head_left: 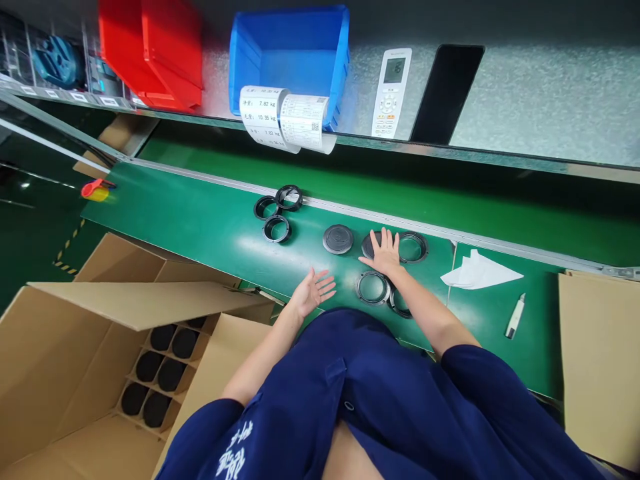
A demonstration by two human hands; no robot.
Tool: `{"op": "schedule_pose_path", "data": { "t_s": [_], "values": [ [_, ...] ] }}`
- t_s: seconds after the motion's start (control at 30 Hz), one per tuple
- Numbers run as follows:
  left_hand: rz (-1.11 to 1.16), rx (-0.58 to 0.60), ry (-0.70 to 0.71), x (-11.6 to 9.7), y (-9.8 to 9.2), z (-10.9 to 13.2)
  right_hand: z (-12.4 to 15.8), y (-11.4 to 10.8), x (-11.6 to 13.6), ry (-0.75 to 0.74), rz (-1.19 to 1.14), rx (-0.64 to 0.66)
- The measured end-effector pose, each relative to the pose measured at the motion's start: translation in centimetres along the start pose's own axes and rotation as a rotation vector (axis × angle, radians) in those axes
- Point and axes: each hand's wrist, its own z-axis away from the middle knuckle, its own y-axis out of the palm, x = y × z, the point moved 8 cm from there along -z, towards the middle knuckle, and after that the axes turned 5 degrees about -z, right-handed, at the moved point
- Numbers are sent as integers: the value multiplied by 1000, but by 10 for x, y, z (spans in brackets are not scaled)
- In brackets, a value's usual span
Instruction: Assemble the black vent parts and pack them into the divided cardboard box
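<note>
My right hand [384, 255] lies with spread fingers over a round black disc [369, 245] on the green bench, partly covering it. Touching that disc's right side is a black ring [413, 247]. Nearer my body sit two more rings: one [373, 287] in full view, the other [400, 303] partly behind my forearm. My left hand [314, 292] hovers palm up by the bench's front edge, fingers apart, holding nothing. Beyond it a second black disc [338, 239] lies flat. A cluster of three deeper black rings [277, 229] stands farther left.
An open carton [70, 373] with black round parts in dividers stands at lower left. White cloth [480, 270], a cutter [515, 316] and cardboard [600, 360] lie at right. The shelf above holds red [150, 53] and blue [290, 63] bins, label rolls [303, 120], a remote [393, 92] and a phone [448, 93].
</note>
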Motion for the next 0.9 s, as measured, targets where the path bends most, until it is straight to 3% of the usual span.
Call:
{"op": "schedule_pose_path", "data": {
  "t_s": [0.2, 0.4, 0.5, 0.6, 0.7, 0.8, 0.9],
  "values": [
    [7, -134, -46, 1, -23, -9, -32, -30, 26, -112, -30, -192],
    [-32, -178, -67, -6, -11, -24, -43, 3, 17, -82, -9, -12],
    [-140, -149, -75, -8, 0, -36, -34, -4, 9, -20, -29, -2],
    [-356, -109, 13, -16, 9, -50, -11, -39, -16, 66, -42, -72],
    [-625, -41, 146, -25, 23, -63, 27, -91, -67, 252, 1, -124],
    [-847, 74, 163, -20, 43, -70, 78, -141, -119, 496, 56, -48],
    [-999, 176, 127, -10, 65, -71, 125, -186, -131, 553, 103, 26]
  ]
}}
